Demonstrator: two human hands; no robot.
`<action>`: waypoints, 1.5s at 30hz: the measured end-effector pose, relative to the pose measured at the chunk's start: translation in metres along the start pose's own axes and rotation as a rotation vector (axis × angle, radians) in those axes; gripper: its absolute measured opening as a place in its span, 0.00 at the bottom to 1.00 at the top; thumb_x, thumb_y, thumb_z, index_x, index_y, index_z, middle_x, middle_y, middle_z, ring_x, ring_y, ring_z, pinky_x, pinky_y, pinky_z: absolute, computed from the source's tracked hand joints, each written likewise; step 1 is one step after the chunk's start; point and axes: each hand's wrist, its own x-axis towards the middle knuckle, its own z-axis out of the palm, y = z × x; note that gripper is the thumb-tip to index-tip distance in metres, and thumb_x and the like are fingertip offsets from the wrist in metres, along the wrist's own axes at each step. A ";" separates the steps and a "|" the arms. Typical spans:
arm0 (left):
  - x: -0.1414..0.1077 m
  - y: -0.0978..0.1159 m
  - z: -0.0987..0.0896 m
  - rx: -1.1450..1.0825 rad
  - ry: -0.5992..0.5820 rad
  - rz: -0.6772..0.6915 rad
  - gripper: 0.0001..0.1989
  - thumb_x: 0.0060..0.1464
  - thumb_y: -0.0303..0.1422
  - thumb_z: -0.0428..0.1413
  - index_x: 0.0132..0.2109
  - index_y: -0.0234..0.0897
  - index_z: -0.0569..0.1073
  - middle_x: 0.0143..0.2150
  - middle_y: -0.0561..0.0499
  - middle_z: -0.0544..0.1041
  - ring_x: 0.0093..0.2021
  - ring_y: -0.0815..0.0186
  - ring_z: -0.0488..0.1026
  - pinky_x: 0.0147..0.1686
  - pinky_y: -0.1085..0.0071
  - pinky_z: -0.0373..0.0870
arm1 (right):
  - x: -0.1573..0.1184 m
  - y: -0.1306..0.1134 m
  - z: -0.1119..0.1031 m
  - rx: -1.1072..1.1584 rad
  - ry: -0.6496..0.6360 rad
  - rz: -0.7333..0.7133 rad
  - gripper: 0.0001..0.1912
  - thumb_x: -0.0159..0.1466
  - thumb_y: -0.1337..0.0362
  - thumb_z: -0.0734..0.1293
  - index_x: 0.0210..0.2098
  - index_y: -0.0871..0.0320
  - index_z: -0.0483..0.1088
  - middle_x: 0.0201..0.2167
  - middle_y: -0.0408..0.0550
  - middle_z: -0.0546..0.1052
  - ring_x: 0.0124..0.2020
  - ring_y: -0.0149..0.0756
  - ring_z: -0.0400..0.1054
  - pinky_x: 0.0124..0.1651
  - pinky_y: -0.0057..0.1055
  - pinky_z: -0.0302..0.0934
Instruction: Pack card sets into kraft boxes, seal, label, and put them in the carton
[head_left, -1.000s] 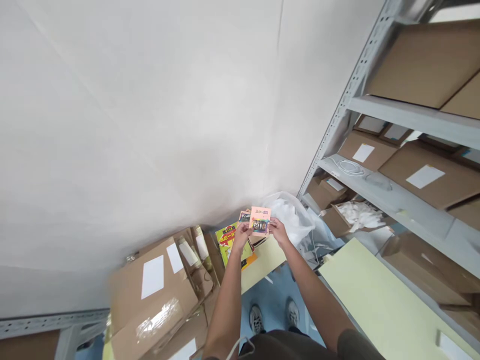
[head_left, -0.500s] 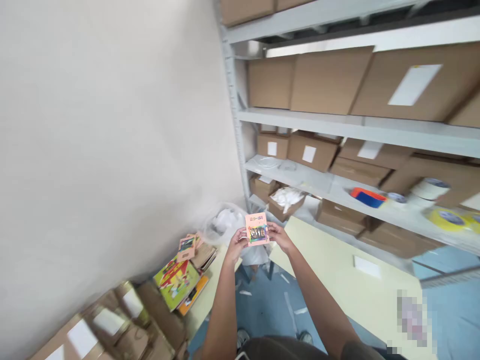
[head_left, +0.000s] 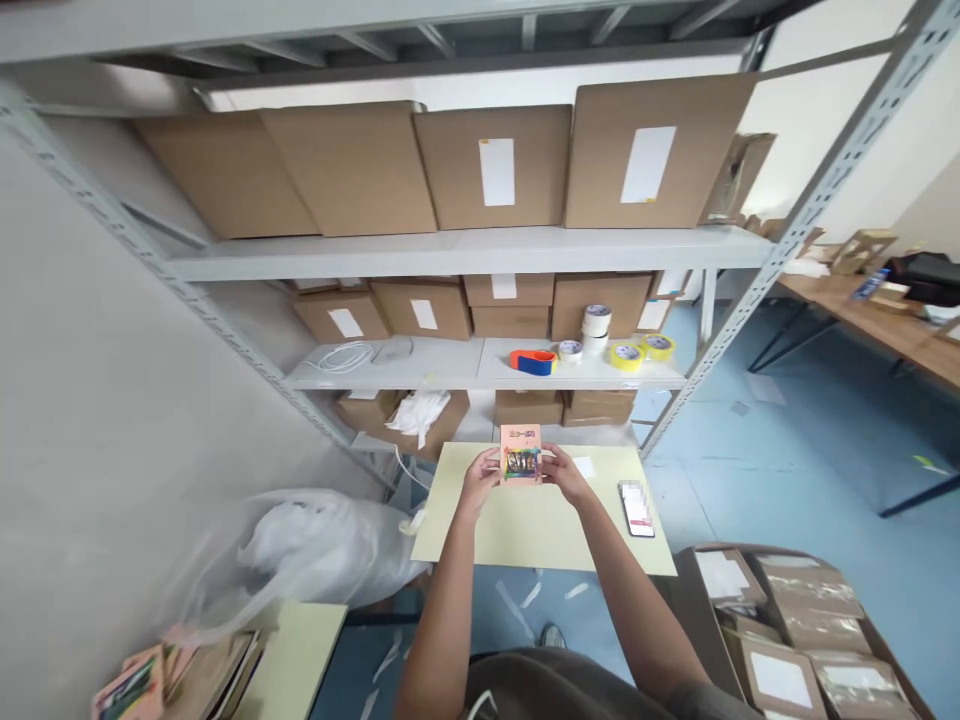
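You hold the pink printed item [head_left: 520, 455] between left hand [head_left: 478, 484] and right hand [head_left: 567, 474], fingers closed on its opposite side edges, neither nearer, long axis pointing away from you, pale-yellow tabletop [head_left: 517, 535] below both.

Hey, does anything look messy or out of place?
Yes: pale scraps litter the blue floor below the table, and white material spills over an open carton's edge on the lower shelf. The pink printed item between left hand and right hand shows no obvious damage.
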 end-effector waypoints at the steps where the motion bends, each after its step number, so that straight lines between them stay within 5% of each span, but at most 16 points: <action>1: 0.005 -0.002 0.007 0.009 0.036 0.010 0.37 0.41 0.33 0.70 0.61 0.39 0.75 0.45 0.46 0.81 0.37 0.65 0.78 0.40 0.68 0.75 | 0.000 0.000 -0.007 0.007 0.018 -0.007 0.29 0.50 0.61 0.75 0.51 0.53 0.72 0.37 0.46 0.84 0.35 0.42 0.78 0.38 0.37 0.71; 5: 0.015 -0.006 0.019 0.116 0.188 0.087 0.30 0.42 0.31 0.71 0.55 0.37 0.80 0.52 0.40 0.81 0.41 0.63 0.79 0.47 0.64 0.76 | 0.006 0.009 -0.014 0.016 0.089 -0.041 0.29 0.49 0.62 0.74 0.51 0.53 0.72 0.38 0.47 0.84 0.36 0.44 0.79 0.39 0.38 0.72; 9: 0.014 0.000 0.027 0.127 -0.017 0.147 0.24 0.48 0.37 0.70 0.53 0.38 0.82 0.55 0.40 0.82 0.47 0.58 0.81 0.52 0.61 0.76 | 0.015 0.021 0.007 -0.134 0.129 -0.169 0.29 0.52 0.62 0.70 0.54 0.53 0.72 0.43 0.49 0.84 0.39 0.44 0.79 0.38 0.37 0.72; 13: 0.015 0.014 0.027 0.126 -0.062 0.200 0.27 0.51 0.40 0.68 0.57 0.39 0.81 0.54 0.42 0.83 0.50 0.54 0.81 0.51 0.60 0.77 | 0.022 0.025 0.044 -0.405 0.035 -0.370 0.31 0.55 0.64 0.64 0.59 0.50 0.73 0.61 0.52 0.77 0.59 0.47 0.74 0.47 0.39 0.73; 17: 0.028 0.035 -0.003 0.093 -0.024 0.285 0.24 0.56 0.44 0.64 0.57 0.38 0.81 0.55 0.43 0.83 0.56 0.52 0.80 0.57 0.58 0.75 | 0.034 0.025 0.067 -0.461 0.020 -0.404 0.30 0.59 0.63 0.63 0.61 0.48 0.72 0.64 0.51 0.75 0.65 0.46 0.69 0.54 0.42 0.72; 22: 0.047 0.051 -0.048 -0.039 -0.070 0.274 0.32 0.52 0.47 0.65 0.61 0.36 0.79 0.60 0.38 0.80 0.60 0.51 0.78 0.59 0.58 0.74 | 0.052 0.017 0.067 -0.314 0.334 -0.324 0.29 0.58 0.51 0.72 0.56 0.53 0.73 0.59 0.58 0.78 0.59 0.52 0.73 0.57 0.49 0.70; 27: 0.059 0.050 -0.059 -0.040 -0.060 0.192 0.33 0.49 0.46 0.68 0.59 0.33 0.80 0.54 0.36 0.83 0.56 0.50 0.80 0.55 0.56 0.77 | 0.053 0.006 0.077 -0.082 0.051 -0.203 0.29 0.57 0.47 0.76 0.53 0.55 0.76 0.46 0.56 0.84 0.48 0.52 0.79 0.50 0.48 0.74; 31: 0.058 0.052 -0.053 0.109 0.128 0.276 0.26 0.48 0.42 0.70 0.54 0.38 0.83 0.53 0.39 0.83 0.52 0.54 0.81 0.53 0.58 0.78 | 0.052 0.004 0.088 -0.039 0.087 -0.247 0.28 0.58 0.49 0.76 0.54 0.54 0.77 0.46 0.54 0.85 0.48 0.52 0.80 0.51 0.48 0.74; 34: 0.053 0.057 -0.039 0.141 -0.019 0.295 0.27 0.48 0.40 0.70 0.56 0.39 0.82 0.56 0.40 0.82 0.51 0.54 0.81 0.51 0.60 0.79 | 0.054 0.005 0.095 -0.153 0.057 -0.321 0.26 0.58 0.50 0.75 0.55 0.51 0.78 0.50 0.52 0.84 0.56 0.52 0.76 0.59 0.51 0.69; 38: 0.052 0.061 -0.030 0.023 -0.142 0.278 0.27 0.51 0.41 0.69 0.57 0.38 0.81 0.56 0.42 0.82 0.54 0.53 0.80 0.55 0.59 0.77 | 0.058 0.008 0.093 -0.317 -0.017 -0.355 0.24 0.59 0.52 0.73 0.55 0.48 0.79 0.58 0.50 0.80 0.66 0.51 0.68 0.67 0.52 0.61; 41: 0.058 0.063 -0.038 -0.133 -0.148 0.202 0.30 0.48 0.45 0.70 0.57 0.37 0.82 0.55 0.41 0.83 0.54 0.52 0.80 0.55 0.58 0.77 | 0.064 0.011 0.077 -0.362 0.199 -0.371 0.27 0.58 0.51 0.74 0.56 0.48 0.78 0.63 0.53 0.76 0.68 0.53 0.65 0.65 0.52 0.63; 43: 0.061 0.062 -0.044 -0.210 -0.162 0.131 0.35 0.45 0.47 0.72 0.59 0.37 0.81 0.56 0.40 0.82 0.53 0.52 0.81 0.52 0.57 0.78 | 0.070 0.012 0.065 -0.340 0.347 -0.349 0.30 0.56 0.49 0.75 0.56 0.51 0.77 0.59 0.56 0.78 0.63 0.55 0.69 0.59 0.50 0.68; 45: 0.063 0.060 -0.044 -0.242 -0.188 0.076 0.38 0.44 0.48 0.72 0.60 0.37 0.80 0.57 0.39 0.82 0.53 0.52 0.81 0.50 0.57 0.79 | 0.076 0.014 0.056 -0.267 0.345 -0.294 0.29 0.55 0.48 0.75 0.52 0.55 0.78 0.47 0.56 0.83 0.50 0.52 0.76 0.50 0.46 0.72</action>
